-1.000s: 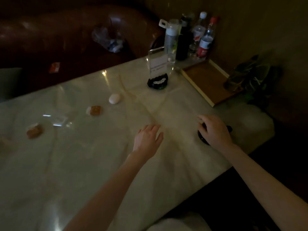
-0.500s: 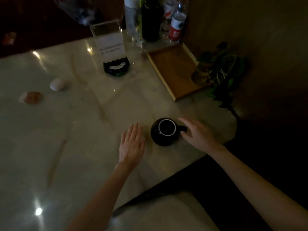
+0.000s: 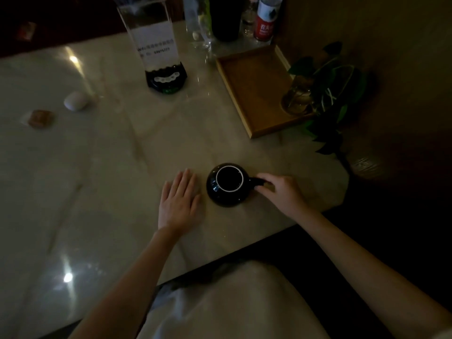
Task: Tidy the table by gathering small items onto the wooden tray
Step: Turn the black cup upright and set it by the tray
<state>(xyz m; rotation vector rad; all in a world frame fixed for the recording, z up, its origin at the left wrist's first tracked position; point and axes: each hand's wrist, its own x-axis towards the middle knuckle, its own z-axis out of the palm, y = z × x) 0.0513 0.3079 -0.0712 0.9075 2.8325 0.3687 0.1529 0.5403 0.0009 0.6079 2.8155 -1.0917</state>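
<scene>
A round black cup (image 3: 226, 192) with a white inner rim stands on the pale marble table (image 3: 122, 179) near its front edge. My right hand (image 3: 281, 192) pinches the cup's handle from the right. My left hand (image 3: 179, 199) lies flat on the table just left of the cup, fingers apart, holding nothing. The wooden tray (image 3: 256, 89) sits at the back right. A white oval object (image 3: 75, 101) and an orange wrapped item (image 3: 41, 118) lie at the far left.
A glass vase with a green plant (image 3: 318, 94) stands on the tray's right side. A clear card stand on a black base (image 3: 161, 55) is at the back centre. Bottles (image 3: 265, 18) cluster behind the tray. The table's front edge runs close below the cup.
The view has swung right and down. My right hand, first covering the cup, moved off to its right and closed its fingers on the handle. My left hand settled flat beside the cup.
</scene>
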